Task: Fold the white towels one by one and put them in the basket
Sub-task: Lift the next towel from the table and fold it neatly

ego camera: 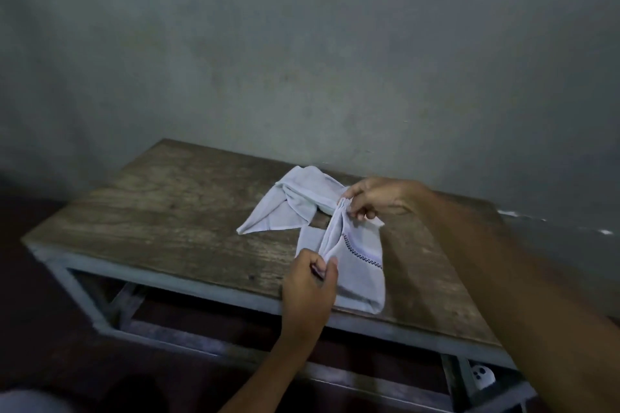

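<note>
A white towel (352, 265) with a dark stitched stripe lies bunched and stretched lengthwise near the front edge of the wooden table (167, 211), touching a second, crumpled white towel (285, 208) just behind it.

Bare worktop (161, 211) lies open beyond the left hand (310, 288); wall (335, 77) blocks behind the right hand (379, 198).

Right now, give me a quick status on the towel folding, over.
Left hand pinching near end of the towel, right hand pinching far end. Towel bunched, unfolded, on the wooden table. Second towel crumpled behind. No basket in view.
</note>
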A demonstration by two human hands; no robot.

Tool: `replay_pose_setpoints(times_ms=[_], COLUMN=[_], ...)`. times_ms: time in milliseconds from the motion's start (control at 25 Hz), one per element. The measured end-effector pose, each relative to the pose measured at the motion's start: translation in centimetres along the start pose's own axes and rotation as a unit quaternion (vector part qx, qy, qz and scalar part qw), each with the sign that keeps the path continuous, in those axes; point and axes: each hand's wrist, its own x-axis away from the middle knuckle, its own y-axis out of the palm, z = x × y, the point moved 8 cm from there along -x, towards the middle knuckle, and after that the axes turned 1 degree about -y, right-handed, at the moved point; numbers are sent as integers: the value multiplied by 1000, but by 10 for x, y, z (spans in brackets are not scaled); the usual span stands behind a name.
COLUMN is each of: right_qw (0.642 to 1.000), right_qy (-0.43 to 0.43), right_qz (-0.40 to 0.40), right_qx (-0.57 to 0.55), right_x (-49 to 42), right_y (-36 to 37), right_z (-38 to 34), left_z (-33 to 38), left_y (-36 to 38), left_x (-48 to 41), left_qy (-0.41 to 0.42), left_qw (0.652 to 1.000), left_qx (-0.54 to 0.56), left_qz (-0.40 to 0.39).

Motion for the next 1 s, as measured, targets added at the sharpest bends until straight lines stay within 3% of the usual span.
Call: replay_pose_setpoints(times_ms=[160,280,440,640,760,880,1000], right_qw=[989,977,970,975,970,963,971], right_qy=[-10,-21,-22,-34,7,42,53], right_qz=[-4,6,33,44,29,84,123], right_qx=[148,214,239,214,239,252,197], right_x=[-39,-57,-69,-65,-56,-30,17], right_y=[35,50,54,55,51,28,15], right_z=[-7,-3,12,19,34,69,101], left_z=[-48,-65,-75,-80,-75,-69,-64], left_y=[-25,-30,-29,-24,-14,7,35], left_x=[1,3,-1,-5,-14,-43,-72], left_qy=[-93,-125,-112,-185,-151,-97,-54], left_qw=[995,991,985,966,951,909,889], left_qx=[-35,-51,-111,-138,-206,-310,-322], left_qz=[13,-21,-70,-115,-175,-260,-323])
